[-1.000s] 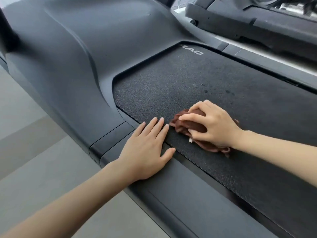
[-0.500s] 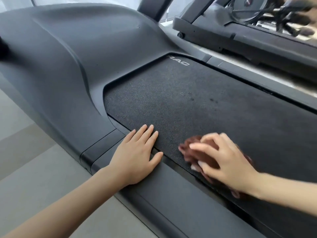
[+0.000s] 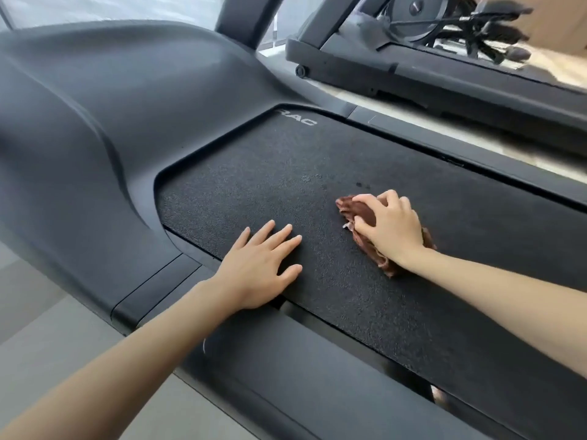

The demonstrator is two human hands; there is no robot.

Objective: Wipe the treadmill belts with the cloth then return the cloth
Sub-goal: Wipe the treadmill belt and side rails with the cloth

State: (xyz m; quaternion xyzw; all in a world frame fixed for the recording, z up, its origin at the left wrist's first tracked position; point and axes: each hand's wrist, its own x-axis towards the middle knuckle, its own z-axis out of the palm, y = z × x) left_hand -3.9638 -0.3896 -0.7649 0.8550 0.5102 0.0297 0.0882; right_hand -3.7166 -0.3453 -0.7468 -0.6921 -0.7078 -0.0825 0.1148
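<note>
The right hand [image 3: 394, 230] grips a bunched brown cloth [image 3: 365, 213] and holds it down on the treadmill belt [image 3: 254, 185]. Its fingers are curled over the top of the cloth, with the thumb against the near side. Cloth protrudes past the fingertips and also from under the wrist.

The left hand [image 3: 260, 274] lies palm down and holds nothing. Its fingers are straight and slightly spread, with the fingertips on the belt. The heel of the hand sits over the edge between the belt and the side rail [image 3: 317, 376]. The cloth is on the belt to the right of the left fingertips, apart from them.

White lettering [image 3: 298, 119] is printed on the belt well beyond the fingertips of both hands. The letters "RAC" are readable; any letter before them cannot be made out. Small dark spots [image 3: 362, 185] mark the belt just beyond the right fingertips.

The grey motor cover [image 3: 127, 122] rises beyond and to the left of the left fingers. A second treadmill [image 3: 444, 81] stands well beyond the right fingers
</note>
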